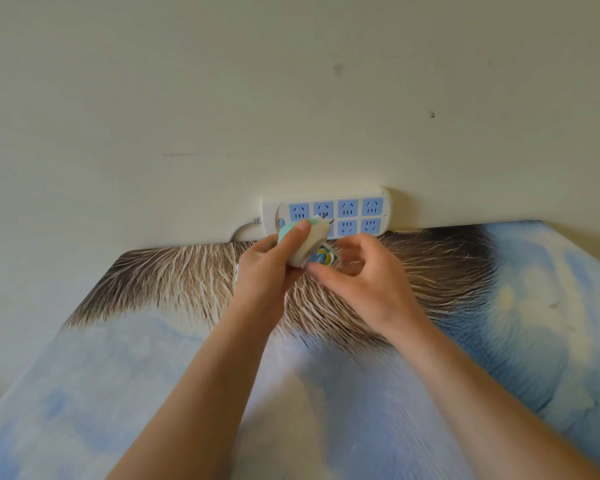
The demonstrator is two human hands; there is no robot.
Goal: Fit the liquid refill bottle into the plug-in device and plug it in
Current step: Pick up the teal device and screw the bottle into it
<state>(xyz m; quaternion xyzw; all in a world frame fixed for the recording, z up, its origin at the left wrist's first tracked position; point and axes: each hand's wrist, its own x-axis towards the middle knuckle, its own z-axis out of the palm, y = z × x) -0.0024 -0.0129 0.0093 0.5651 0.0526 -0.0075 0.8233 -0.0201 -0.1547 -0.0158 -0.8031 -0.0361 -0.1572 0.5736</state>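
Observation:
My left hand point(269, 263) grips the white and mint-green plug-in device point(309, 242), tilted, with its metal prongs pointing up and right toward the power strip point(326, 211). The refill bottle point(323, 257), with a blue and yellow label, sits against the device's lower end. My right hand point(361, 275) pinches the bottle between thumb and fingers. Both hands hover just in front of the strip's lower left sockets, part of which they hide.
The white power strip with blue sockets leans against the cream wall point(291, 98), its cord point(245, 228) leaving to the left. A blue, white and brown patterned cloth point(465, 306) covers the surface below the hands.

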